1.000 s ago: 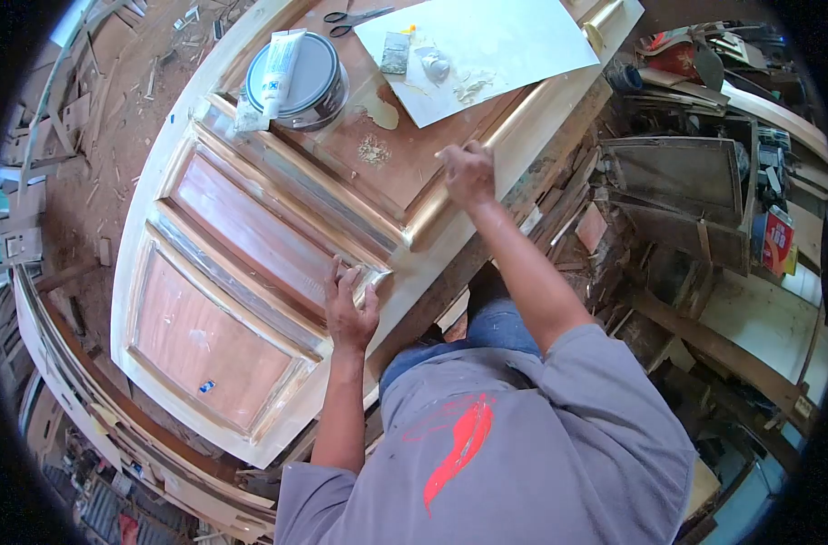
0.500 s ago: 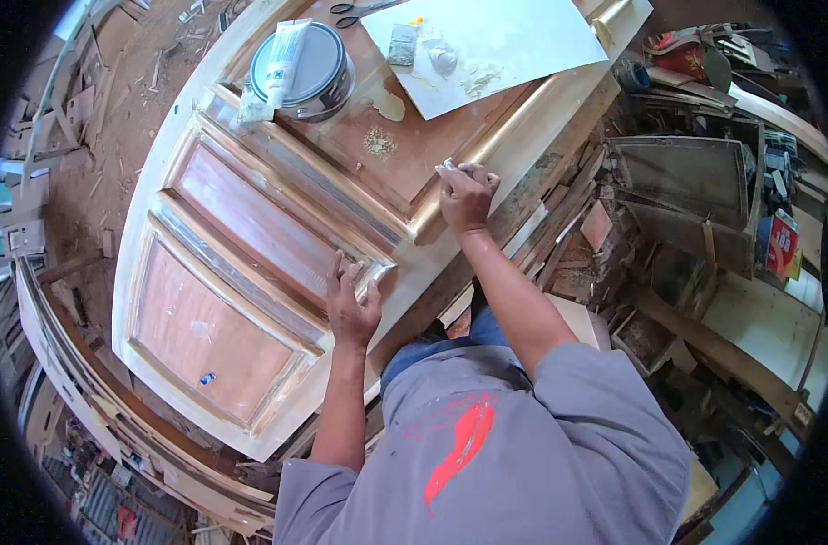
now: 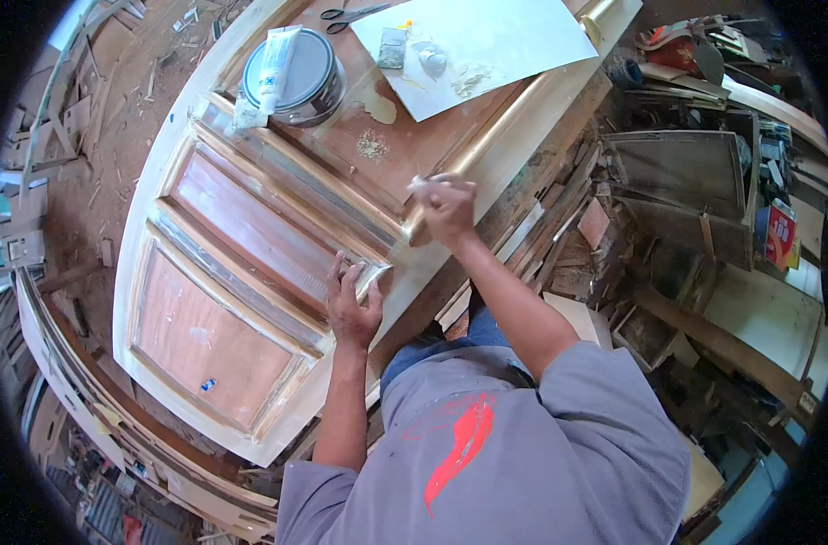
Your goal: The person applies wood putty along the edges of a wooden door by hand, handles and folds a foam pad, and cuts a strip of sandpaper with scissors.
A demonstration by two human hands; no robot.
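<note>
A wooden panelled door (image 3: pixel 196 350) with raised mouldings lies flat before me. My left hand (image 3: pixel 353 309) rests on it near the lower end of the narrow middle panel, fingers apart and holding nothing. Over the corner of the upper panel's moulding (image 3: pixel 473 154), my right hand (image 3: pixel 448 213) is closed, slightly blurred. A small whitish bit shows at its fingertips, too small to name. Farther up the door stand a can (image 3: pixel 310 95) with a white tube (image 3: pixel 276 68) on its lid. Beside the can, a white sheet (image 3: pixel 514 45) carries a grey block (image 3: pixel 393 48) and smears of pale paste.
Scissors (image 3: pixel 352 15) lie at the door's top. Crumbs (image 3: pixel 371 144) and a spilled patch (image 3: pixel 379 107) mark the upper panel. Scrap wood and an old frame (image 3: pixel 682 173) crowd the right. Curved boards (image 3: pixel 87 372) stand at left, and wood offcuts litter the dirt floor.
My right hand has moved left and a little down along the moulding, toward its lower corner. The left hand stays in nearly the same place. The view has shifted slightly.
</note>
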